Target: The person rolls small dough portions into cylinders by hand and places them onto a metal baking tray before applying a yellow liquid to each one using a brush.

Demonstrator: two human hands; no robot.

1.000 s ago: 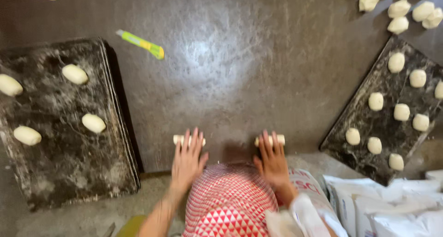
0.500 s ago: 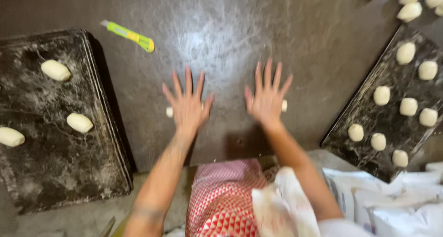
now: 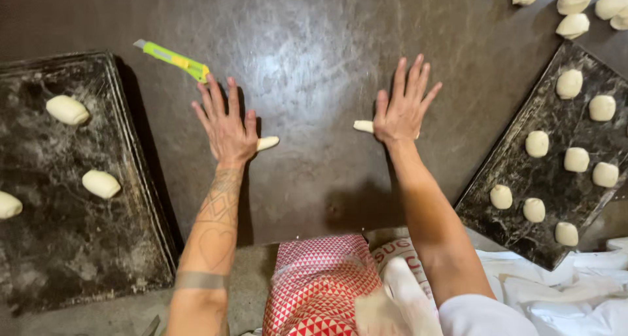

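Pressing two dough pieces flat-handed on the dark table.

Left hand [image 3: 229, 130] and right hand [image 3: 402, 110] lie well apart, fingers spread open, each palm down on its own small dough roll: left roll [image 3: 267, 143], right roll [image 3: 363, 126]. Both rolls lie with the long axis left to right, inner ends pointing toward each other, between the two trays.
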